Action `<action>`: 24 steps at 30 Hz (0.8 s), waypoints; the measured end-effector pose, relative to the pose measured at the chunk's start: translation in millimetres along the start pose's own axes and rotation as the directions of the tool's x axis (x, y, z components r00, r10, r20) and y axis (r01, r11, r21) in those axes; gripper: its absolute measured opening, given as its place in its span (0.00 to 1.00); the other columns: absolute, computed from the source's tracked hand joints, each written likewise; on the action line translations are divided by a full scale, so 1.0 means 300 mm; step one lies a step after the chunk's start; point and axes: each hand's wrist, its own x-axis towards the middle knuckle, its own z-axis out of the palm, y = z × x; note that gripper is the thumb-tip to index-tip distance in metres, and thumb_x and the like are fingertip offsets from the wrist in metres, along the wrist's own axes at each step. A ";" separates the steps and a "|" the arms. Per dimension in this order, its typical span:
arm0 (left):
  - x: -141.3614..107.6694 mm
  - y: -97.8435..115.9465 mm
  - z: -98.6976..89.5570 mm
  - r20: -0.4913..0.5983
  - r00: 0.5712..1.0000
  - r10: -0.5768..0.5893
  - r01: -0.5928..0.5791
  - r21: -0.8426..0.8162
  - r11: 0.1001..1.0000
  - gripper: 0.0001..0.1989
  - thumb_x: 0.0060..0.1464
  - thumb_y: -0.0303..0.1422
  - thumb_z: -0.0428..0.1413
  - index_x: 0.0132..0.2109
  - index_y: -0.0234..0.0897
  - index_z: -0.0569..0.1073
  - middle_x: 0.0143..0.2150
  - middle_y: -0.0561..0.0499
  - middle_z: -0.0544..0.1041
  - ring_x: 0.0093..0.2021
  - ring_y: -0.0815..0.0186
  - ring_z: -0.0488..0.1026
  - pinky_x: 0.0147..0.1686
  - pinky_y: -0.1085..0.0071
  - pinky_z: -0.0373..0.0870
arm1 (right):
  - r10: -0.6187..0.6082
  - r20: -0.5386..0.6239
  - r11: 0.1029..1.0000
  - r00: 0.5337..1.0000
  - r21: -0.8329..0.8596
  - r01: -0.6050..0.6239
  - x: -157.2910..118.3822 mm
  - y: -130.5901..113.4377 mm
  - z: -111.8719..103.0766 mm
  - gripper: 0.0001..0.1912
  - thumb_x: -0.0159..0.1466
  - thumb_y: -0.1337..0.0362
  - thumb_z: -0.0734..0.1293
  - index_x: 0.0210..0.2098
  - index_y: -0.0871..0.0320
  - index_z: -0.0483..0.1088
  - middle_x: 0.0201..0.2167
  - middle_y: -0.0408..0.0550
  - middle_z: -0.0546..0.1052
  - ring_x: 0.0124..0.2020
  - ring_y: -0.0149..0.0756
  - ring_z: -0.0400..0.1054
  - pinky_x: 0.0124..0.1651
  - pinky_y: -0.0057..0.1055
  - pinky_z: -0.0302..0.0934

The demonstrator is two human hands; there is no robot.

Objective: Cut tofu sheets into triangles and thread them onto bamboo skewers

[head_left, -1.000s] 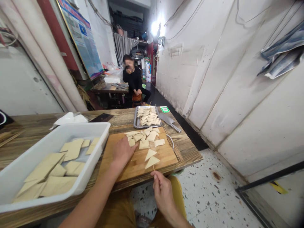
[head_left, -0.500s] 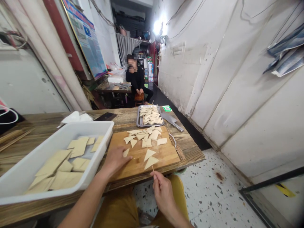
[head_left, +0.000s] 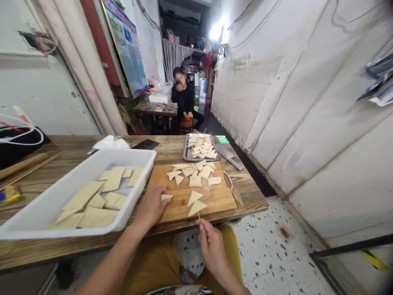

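Note:
My right hand (head_left: pixel 211 242) pinches a thin wooden skewer (head_left: pixel 199 214) at the near edge of the cutting board (head_left: pixel 178 209). At the skewer's tip lies a pale tofu triangle (head_left: pixel 197 208), with a second triangle (head_left: pixel 194 197) just beyond it; whether the skewer passes through both is unclear. Between the thumb and fingers of my left hand (head_left: pixel 150 209) is another small tofu piece (head_left: pixel 166 197), low over the board's left side. Loose cut tofu pieces (head_left: pixel 195 181) are heaped across the far half of the board.
Left of the board, a white plastic tub (head_left: pixel 150 157) holds tofu sheets. A metal tray (head_left: pixel 185 152) of skewered pieces stands behind the board, beside a cleaver (head_left: pixel 226 153). Loose skewers (head_left: pixel 236 193) lie along the right side. A person (head_left: pixel 185 98) sits further back.
The camera view has shifted, moving the scene slightly right. The tofu piece in my left hand has tilted flatter. My right hand keeps its hold on the skewer.

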 end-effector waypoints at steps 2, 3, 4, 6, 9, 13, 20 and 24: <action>-0.022 -0.003 0.002 -0.014 1.000 0.017 -0.018 -0.079 0.997 0.13 0.51 0.35 0.51 0.43 0.36 0.71 0.43 0.43 0.75 0.46 0.55 0.69 0.48 0.64 0.62 | -0.004 0.010 1.000 1.000 0.002 0.004 -0.002 0.000 0.000 0.17 0.67 0.63 0.52 0.39 0.61 0.71 0.16 0.40 0.65 0.17 0.30 0.59 0.21 0.23 0.53; -0.036 -0.006 0.005 -0.017 1.000 0.025 -0.027 -0.131 0.991 0.14 0.51 0.35 0.51 0.44 0.36 0.71 0.45 0.43 0.75 0.47 0.55 0.69 0.49 0.63 0.61 | -0.009 0.014 1.000 1.000 0.003 0.009 -0.002 0.000 0.001 0.17 0.67 0.63 0.52 0.39 0.61 0.70 0.17 0.41 0.66 0.18 0.30 0.60 0.21 0.23 0.53; -0.050 -0.010 0.008 -0.022 0.999 0.027 -0.031 -0.195 0.980 0.15 0.51 0.35 0.51 0.45 0.37 0.72 0.46 0.43 0.76 0.49 0.55 0.69 0.51 0.63 0.61 | -0.014 0.017 1.000 1.000 0.004 0.013 -0.003 0.000 0.001 0.17 0.67 0.63 0.52 0.39 0.61 0.70 0.18 0.41 0.67 0.18 0.30 0.61 0.22 0.22 0.53; -0.076 -0.018 0.013 -0.048 0.999 -0.005 -0.012 -0.342 0.940 0.15 0.49 0.35 0.54 0.46 0.40 0.73 0.48 0.45 0.76 0.51 0.56 0.69 0.54 0.64 0.59 | -0.024 0.021 1.000 0.999 0.013 0.024 -0.003 -0.002 0.002 0.16 0.67 0.64 0.52 0.39 0.61 0.70 0.19 0.42 0.68 0.19 0.30 0.62 0.22 0.22 0.54; -0.094 -0.027 0.018 -0.095 0.984 -0.153 0.083 -0.516 0.853 0.13 0.47 0.36 0.58 0.42 0.44 0.76 0.48 0.49 0.77 0.52 0.57 0.69 0.56 0.65 0.59 | -0.056 0.039 0.998 0.998 0.031 0.055 -0.004 -0.012 0.004 0.16 0.67 0.64 0.53 0.39 0.60 0.70 0.20 0.43 0.70 0.20 0.31 0.64 0.23 0.22 0.56; -0.071 -0.008 0.010 0.069 0.927 -0.367 0.252 -0.842 0.477 0.13 0.46 0.33 0.60 0.42 0.38 0.76 0.42 0.47 0.79 0.46 0.59 0.73 0.46 0.66 0.70 | -0.133 0.106 0.990 0.985 0.049 0.129 -0.015 -0.026 0.010 0.15 0.67 0.66 0.53 0.40 0.60 0.70 0.23 0.45 0.73 0.22 0.31 0.66 0.27 0.23 0.59; -0.020 0.046 -0.029 0.394 0.859 -0.327 0.385 -0.918 -0.096 0.08 0.51 0.21 0.55 0.40 0.29 0.73 0.35 0.44 0.77 0.34 0.68 0.76 0.30 0.79 0.74 | -0.132 0.194 0.991 0.972 0.035 0.127 -0.028 -0.034 0.008 0.15 0.67 0.67 0.53 0.41 0.60 0.70 0.21 0.43 0.70 0.21 0.30 0.64 0.24 0.23 0.56; -0.010 0.047 -0.034 0.466 0.832 -0.300 0.446 -0.884 -0.138 0.04 0.52 0.21 0.54 0.33 0.28 0.74 0.31 0.46 0.76 0.29 0.72 0.74 0.25 0.82 0.71 | -0.123 0.221 0.992 0.968 0.012 0.123 -0.023 -0.034 0.006 0.16 0.67 0.67 0.53 0.41 0.60 0.70 0.21 0.43 0.69 0.20 0.30 0.63 0.24 0.23 0.54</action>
